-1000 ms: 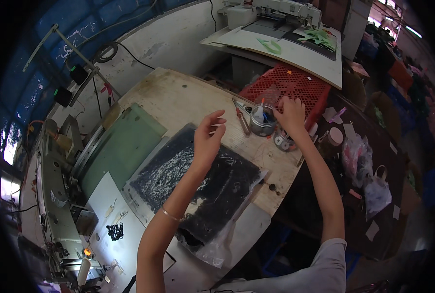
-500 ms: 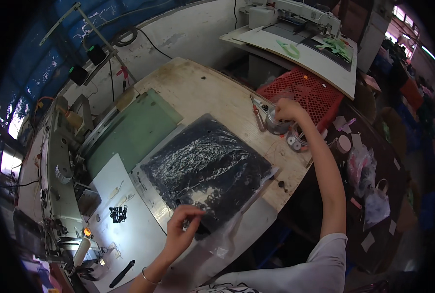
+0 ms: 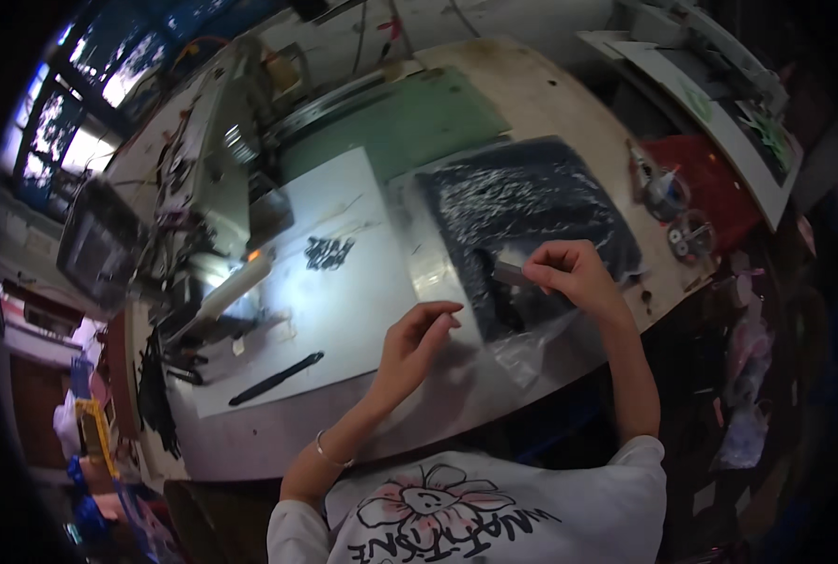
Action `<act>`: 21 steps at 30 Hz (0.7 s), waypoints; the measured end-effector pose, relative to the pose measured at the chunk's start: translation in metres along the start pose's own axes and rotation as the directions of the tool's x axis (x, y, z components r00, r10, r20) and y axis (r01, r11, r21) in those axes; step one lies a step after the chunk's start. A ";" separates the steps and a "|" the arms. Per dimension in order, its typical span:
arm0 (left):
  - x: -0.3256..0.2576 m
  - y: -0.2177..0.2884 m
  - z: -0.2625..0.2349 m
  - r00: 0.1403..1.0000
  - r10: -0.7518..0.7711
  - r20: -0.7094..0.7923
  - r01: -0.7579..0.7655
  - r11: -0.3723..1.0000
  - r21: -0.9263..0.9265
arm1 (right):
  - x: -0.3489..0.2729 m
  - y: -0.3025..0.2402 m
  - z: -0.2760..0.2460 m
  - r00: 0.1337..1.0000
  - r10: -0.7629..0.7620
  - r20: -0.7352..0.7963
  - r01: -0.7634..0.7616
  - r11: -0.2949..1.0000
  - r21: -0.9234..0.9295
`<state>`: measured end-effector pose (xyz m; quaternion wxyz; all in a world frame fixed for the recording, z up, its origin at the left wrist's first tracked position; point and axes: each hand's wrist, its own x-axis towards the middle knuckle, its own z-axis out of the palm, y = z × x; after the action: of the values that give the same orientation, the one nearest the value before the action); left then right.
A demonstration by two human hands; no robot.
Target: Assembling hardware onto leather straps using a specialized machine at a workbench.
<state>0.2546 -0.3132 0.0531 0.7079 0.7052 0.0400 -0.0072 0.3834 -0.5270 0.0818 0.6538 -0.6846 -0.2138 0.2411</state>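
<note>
My right hand (image 3: pixel 577 274) pinches a small grey rectangular piece (image 3: pixel 510 273) between thumb and fingertips, above the near part of a plastic-wrapped dark bundle (image 3: pixel 541 193). My left hand (image 3: pixel 411 355) is a little to its left, over the edge of a white sheet (image 3: pixel 344 310). Its thumb and forefinger tips almost meet; anything between them is too small to name. A dark strip (image 3: pixel 503 305) lies on the bundle's clear plastic, below the grey piece. On the white sheet are a heap of small black pieces (image 3: pixel 329 252) and a slim black pen-like tool (image 3: pixel 276 379).
A sewing machine (image 3: pixel 214 150) stands along the left, its lamp lighting the sheet. Behind lies a green board (image 3: pixel 409 122). At the right table edge are a clear jar (image 3: pixel 665 195) and a container of spools (image 3: pixel 689 237), beside a red crate (image 3: pixel 705 169).
My right hand has come back from the jar to the bundle and now holds the grey piece. My left hand is off the bundle, farther left. The whole view has swung left.
</note>
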 end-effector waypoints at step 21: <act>-0.144 -0.053 -0.166 0.852 0.490 -0.184 -0.158 0.576 0.802 | 0.019 0.058 0.214 0.965 0.142 0.222 -0.073 0.953 -0.293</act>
<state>0.0994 -0.1547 0.0097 0.3097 0.9168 0.0392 0.2489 0.2667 -0.3490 0.0168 0.5045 -0.7472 -0.2859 0.3248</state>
